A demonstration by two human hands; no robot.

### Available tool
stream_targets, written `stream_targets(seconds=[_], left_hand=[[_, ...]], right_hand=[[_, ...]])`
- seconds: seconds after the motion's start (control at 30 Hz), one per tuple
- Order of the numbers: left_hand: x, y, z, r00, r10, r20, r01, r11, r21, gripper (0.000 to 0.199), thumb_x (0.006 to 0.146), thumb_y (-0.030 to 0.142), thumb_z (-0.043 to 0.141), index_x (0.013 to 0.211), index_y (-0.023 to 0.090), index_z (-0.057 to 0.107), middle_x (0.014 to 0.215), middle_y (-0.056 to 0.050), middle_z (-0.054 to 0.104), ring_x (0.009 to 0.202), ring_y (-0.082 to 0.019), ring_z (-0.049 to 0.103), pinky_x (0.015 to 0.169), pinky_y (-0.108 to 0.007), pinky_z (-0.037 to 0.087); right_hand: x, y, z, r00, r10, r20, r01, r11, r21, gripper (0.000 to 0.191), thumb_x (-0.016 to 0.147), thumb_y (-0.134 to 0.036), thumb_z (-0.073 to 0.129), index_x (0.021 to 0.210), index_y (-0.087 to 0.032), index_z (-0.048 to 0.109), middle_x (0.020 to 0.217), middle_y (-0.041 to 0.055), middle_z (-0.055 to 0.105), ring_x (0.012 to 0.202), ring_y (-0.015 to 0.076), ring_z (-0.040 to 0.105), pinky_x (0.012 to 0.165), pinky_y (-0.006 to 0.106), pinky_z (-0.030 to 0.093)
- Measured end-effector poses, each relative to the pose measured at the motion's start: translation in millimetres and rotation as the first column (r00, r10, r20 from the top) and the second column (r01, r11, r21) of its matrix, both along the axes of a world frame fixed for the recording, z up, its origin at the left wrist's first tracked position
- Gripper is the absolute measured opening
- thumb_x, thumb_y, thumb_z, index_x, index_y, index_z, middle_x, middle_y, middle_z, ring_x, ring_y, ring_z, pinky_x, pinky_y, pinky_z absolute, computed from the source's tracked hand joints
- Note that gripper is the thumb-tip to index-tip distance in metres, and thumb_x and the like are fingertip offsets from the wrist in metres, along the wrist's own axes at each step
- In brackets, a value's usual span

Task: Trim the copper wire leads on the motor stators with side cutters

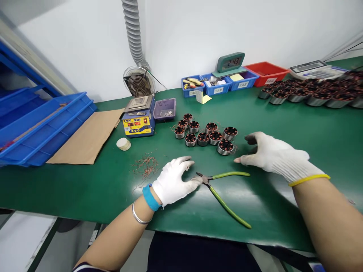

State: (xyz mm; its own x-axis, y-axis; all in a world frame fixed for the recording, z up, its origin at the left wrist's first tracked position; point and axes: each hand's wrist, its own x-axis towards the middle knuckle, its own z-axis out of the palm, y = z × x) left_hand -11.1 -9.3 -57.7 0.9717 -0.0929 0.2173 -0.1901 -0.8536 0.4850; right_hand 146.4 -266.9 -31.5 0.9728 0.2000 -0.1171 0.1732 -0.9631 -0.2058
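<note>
The gloved left hand (pixel 174 180) rests spread on the green mat (pixel 283 124), fingertips touching the head of the green-handled cutters (pixel 224 192). The right hand (pixel 272 155) hovers spread and holding nothing, just right of the stator cluster (pixel 205 133). Reaching in, it could knock the nearest stator (pixel 226 146) or snag its loose wire ends; the cutters' splayed handles could slide.

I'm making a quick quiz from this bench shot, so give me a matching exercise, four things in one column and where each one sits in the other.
Things:
1. cutters
2. cardboard sheet
3. red bin
4. wire scraps

Places:
A. far edge, beside the blue bins
B. on the mat between the gloved hands
C. left of the left hand
D. next to the blue trays on the left

Pairs: 1-B, 2-D, 3-A, 4-C
</note>
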Motion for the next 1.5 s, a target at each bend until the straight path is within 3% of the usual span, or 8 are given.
stream_targets(seconds=[0.1, 0.27, 0.37, 0.47, 0.53, 0.7, 1.0, 1.5], left_hand=[[2, 0, -2.0, 1.0, -0.006, 0.002, 0.006, 1.0, -0.003, 0.051, 0.087, 0.048, 0.068, 0.124, 0.014, 0.068, 0.139, -0.017, 0.064, 0.127, -0.029, 0.063, 0.109, -0.046, 0.054], [3, 2, 2.0, 0.998, -0.009, -0.061, 0.008, 1.0, -0.02, 0.049, 0.089, 0.052, 0.059, 0.12, 0.015, 0.07, 0.14, -0.015, 0.064, 0.129, -0.029, 0.062, 0.115, -0.047, 0.049], [2, 10, 7.7, 0.984, 0.059, -0.169, -0.066, 0.997, -0.036, 0.058, 0.085, 0.061, 0.055, 0.12, 0.017, 0.069, 0.142, -0.012, 0.063, 0.129, -0.031, 0.062, 0.116, -0.048, 0.048], [14, 25, 7.4, 0.948, 0.155, -0.278, -0.154, 0.988, 0.027, 0.065, 0.076, 0.07, 0.056, 0.123, 0.025, 0.067, 0.142, -0.006, 0.063, 0.133, -0.034, 0.059, 0.119, -0.054, 0.043], [23, 33, 3.0, 0.927, 0.249, -0.279, -0.229, 0.968, 0.106, 0.063, 0.076, 0.072, 0.052, 0.121, 0.03, 0.067, 0.14, -0.002, 0.064, 0.131, -0.035, 0.059, 0.121, -0.057, 0.04], [24, 38, -5.1, 0.931, 0.239, -0.277, -0.219, 0.97, 0.102, 0.058, 0.077, 0.07, 0.054, 0.117, 0.03, 0.067, 0.139, -0.001, 0.064, 0.13, -0.034, 0.06, 0.123, -0.051, 0.039], [18, 11, 15.0, 0.918, 0.282, -0.28, -0.262, 0.959, 0.107, 0.066, 0.068, 0.072, 0.049, 0.114, 0.027, 0.065, 0.14, -0.005, 0.064, 0.135, -0.034, 0.056, 0.123, -0.052, 0.037], [19, 36, -2.3, 0.954, 0.184, -0.235, -0.144, 0.974, 0.177, 0.062, 0.078, 0.074, 0.05, 0.119, 0.03, 0.065, 0.144, -0.001, 0.061, 0.132, -0.031, 0.058, 0.124, -0.05, 0.036]], right_hand=[[7, 10, 0.5, 0.998, -0.039, -0.048, 0.04, 0.999, 0.011, 0.094, 0.064, -0.068, 0.075, 0.141, -0.019, 0.053, 0.131, 0.0244, 0.064, 0.109, 0.0481, 0.066, 0.081, 0.062, 0.054], [3, 46, -8.2, 0.992, 0.124, -0.012, -0.12, 0.976, 0.181, 0.074, 0.078, -0.058, 0.072, 0.142, -0.024, 0.052, 0.136, 0.0147, 0.062, 0.12, 0.0341, 0.063, 0.096, 0.047, 0.053], [-7, 54, -7.5, 0.976, 0.214, 0.028, -0.214, 0.94, 0.265, 0.072, 0.088, -0.053, 0.067, 0.149, -0.022, 0.045, 0.147, 0.0142, 0.054, 0.125, 0.0289, 0.058, 0.103, 0.052, 0.05], [-3, 52, -9.0, 0.971, 0.232, 0.063, -0.24, 0.919, 0.314, 0.081, 0.08, -0.052, 0.076, 0.15, -0.026, 0.044, 0.151, 0.009, 0.053, 0.129, 0.0253, 0.057, 0.106, 0.04, 0.049], [3, 47, -12.0, 0.973, 0.218, 0.077, -0.231, 0.914, 0.334, 0.086, 0.076, -0.052, 0.079, 0.15, -0.028, 0.042, 0.149, 0.0058, 0.055, 0.126, 0.0236, 0.06, 0.102, 0.033, 0.052], [6, 43, -19.0, 0.965, 0.234, 0.12, -0.262, 0.893, 0.367, 0.079, 0.073, -0.05, 0.08, 0.142, -0.026, 0.05, 0.136, 0.0082, 0.063, 0.116, 0.0268, 0.067, 0.091, 0.035, 0.059], [7, 44, -21.8, 0.949, 0.278, 0.152, -0.315, 0.883, 0.348, 0.067, 0.072, -0.05, 0.079, 0.13, -0.026, 0.057, 0.133, 0.0096, 0.062, 0.112, 0.03, 0.068, 0.087, 0.042, 0.061], [5, 45, -19.3, 0.951, 0.285, 0.125, -0.31, 0.889, 0.337, 0.064, 0.076, -0.048, 0.077, 0.131, -0.025, 0.055, 0.137, 0.0087, 0.06, 0.114, 0.0289, 0.067, 0.09, 0.041, 0.06]])
